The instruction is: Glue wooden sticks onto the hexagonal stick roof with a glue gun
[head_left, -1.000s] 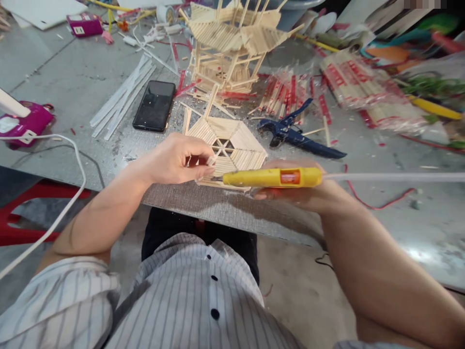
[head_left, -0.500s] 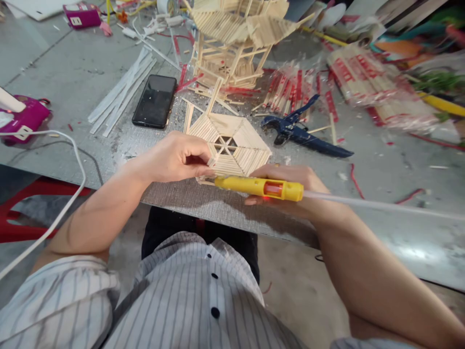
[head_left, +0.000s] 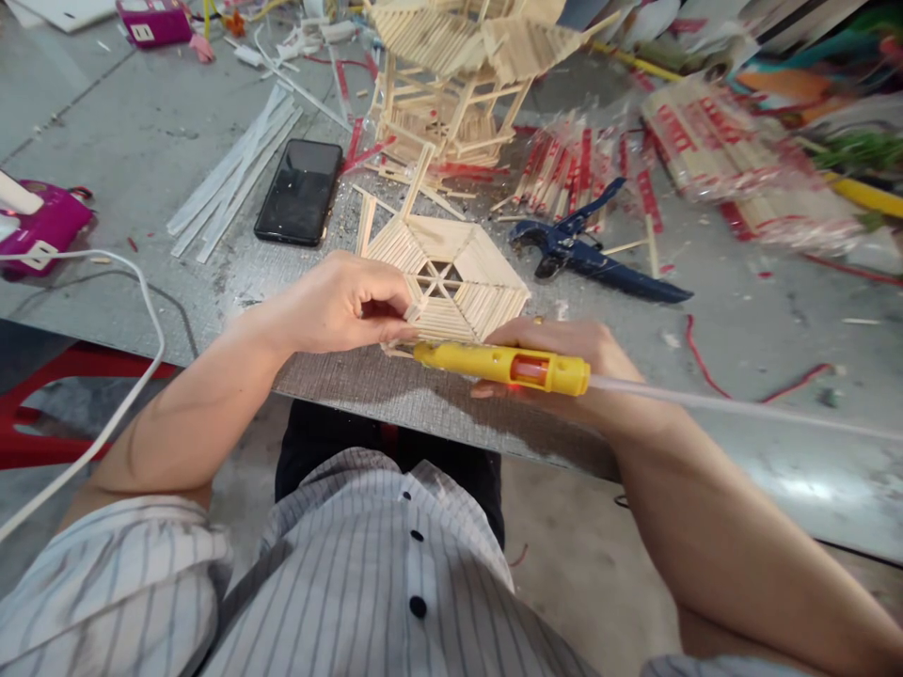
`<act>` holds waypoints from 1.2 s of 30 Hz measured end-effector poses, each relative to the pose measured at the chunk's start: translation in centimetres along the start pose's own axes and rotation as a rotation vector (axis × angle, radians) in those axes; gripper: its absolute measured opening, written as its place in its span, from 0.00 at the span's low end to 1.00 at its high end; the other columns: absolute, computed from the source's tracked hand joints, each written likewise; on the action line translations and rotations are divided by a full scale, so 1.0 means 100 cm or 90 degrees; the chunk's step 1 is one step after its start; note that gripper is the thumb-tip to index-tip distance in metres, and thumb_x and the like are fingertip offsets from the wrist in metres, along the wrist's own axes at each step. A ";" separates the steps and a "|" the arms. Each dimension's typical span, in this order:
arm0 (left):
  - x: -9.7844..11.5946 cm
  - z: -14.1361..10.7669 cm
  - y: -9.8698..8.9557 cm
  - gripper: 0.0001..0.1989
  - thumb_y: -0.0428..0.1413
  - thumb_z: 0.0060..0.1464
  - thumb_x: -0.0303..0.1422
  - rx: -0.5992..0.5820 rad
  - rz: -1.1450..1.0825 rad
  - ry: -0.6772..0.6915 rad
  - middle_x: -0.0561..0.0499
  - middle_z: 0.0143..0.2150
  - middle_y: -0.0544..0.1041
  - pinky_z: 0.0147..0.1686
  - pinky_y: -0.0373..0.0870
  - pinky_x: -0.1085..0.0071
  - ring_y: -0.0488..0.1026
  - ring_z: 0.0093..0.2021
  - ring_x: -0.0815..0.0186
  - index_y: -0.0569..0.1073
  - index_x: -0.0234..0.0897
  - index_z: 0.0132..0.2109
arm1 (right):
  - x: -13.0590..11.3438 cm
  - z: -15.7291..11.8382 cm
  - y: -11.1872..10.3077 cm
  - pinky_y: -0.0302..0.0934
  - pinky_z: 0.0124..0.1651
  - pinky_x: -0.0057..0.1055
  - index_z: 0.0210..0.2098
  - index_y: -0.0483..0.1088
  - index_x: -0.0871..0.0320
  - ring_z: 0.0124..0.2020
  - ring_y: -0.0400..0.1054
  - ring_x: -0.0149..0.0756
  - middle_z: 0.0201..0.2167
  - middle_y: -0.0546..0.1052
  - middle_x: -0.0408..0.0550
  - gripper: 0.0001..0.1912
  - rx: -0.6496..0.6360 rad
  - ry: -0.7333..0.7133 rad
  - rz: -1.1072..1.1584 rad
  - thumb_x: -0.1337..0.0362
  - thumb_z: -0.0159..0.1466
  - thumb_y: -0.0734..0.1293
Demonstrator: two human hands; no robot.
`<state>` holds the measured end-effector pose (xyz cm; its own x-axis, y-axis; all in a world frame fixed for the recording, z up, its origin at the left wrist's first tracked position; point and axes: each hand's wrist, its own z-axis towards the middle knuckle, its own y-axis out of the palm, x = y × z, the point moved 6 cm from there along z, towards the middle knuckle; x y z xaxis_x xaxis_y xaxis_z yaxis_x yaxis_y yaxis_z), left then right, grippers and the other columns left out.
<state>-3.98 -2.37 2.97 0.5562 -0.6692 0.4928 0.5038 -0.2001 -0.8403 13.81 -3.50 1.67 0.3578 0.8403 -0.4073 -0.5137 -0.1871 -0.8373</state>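
Note:
A yellow glue gun (head_left: 480, 365) with a clear glue stick (head_left: 705, 404) at its rear is gripped by my right hand (head_left: 571, 353). Its nozzle end points left, close to my left fingertips. My left hand (head_left: 345, 306) pinches the near left edge of a hexagonal piece made of wooden sticks (head_left: 486, 268); what lies between thumb and finger is partly hidden. Thin spokes cross the hole at the hexagon's middle. A few sticks (head_left: 418, 183) stand up from its far left corner.
Behind stands a tiered stick structure (head_left: 451, 103). A black phone (head_left: 299, 192) and pale strips (head_left: 236, 174) lie left. Blue cutters (head_left: 599, 254), wrapped sticks (head_left: 712, 136) and a red wire (head_left: 705, 367) are right. A purple device (head_left: 49, 226) with a white cable sits far left.
Both hands and the glue gun hold nearly the same pose. The table items shift very slightly in view.

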 end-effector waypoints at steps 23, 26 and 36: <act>-0.003 0.000 0.001 0.09 0.53 0.56 0.33 -0.002 -0.039 -0.019 0.48 0.31 0.77 0.34 0.67 0.76 0.73 0.31 0.71 0.74 0.33 0.31 | 0.002 -0.002 0.003 0.55 0.24 0.22 0.31 0.68 0.60 0.21 0.67 0.26 0.22 0.74 0.44 0.18 0.030 -0.011 -0.051 0.50 0.64 0.63; -0.003 0.000 0.001 0.08 0.53 0.55 0.33 0.003 -0.048 -0.008 0.48 0.31 0.78 0.34 0.67 0.75 0.73 0.31 0.71 0.74 0.33 0.31 | 0.002 -0.002 0.002 0.54 0.24 0.22 0.29 0.68 0.61 0.21 0.67 0.26 0.21 0.73 0.44 0.17 0.022 -0.004 -0.045 0.52 0.64 0.65; -0.001 0.001 0.000 0.10 0.53 0.57 0.34 -0.010 -0.022 0.007 0.47 0.31 0.77 0.33 0.66 0.74 0.72 0.29 0.71 0.74 0.34 0.31 | 0.013 -0.003 0.004 0.53 0.24 0.24 0.27 0.69 0.61 0.22 0.66 0.28 0.22 0.74 0.45 0.18 0.017 0.072 -0.029 0.51 0.60 0.68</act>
<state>-3.99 -2.23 2.92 0.5314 -0.6691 0.5196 0.5126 -0.2343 -0.8260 14.26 -2.63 0.68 0.4662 0.7841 -0.4096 -0.5147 -0.1361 -0.8465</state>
